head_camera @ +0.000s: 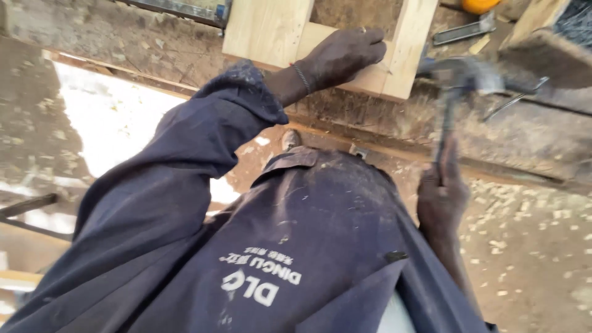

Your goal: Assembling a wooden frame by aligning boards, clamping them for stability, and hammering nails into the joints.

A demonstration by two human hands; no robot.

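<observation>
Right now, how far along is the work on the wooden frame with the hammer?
The pale wooden frame already looks assembled: its boards meet at a corner on the dusty workbench. In hand: the left hand presses on the lower board near that corner, seemingly holding a small nail, too small to confirm. The right hand grips a hammer, raised and blurred. What looks left is fastening that joint; no finished nail heads are visible.

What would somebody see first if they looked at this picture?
Probably the hammer, blurred, raised in the right hand at the right side. Next, the left hand at the top, pressing on a pale wooden frame that lies on a rough, dusty workbench. The dark blue work jacket, speckled with sawdust, fills the lower middle of the view.
</observation>
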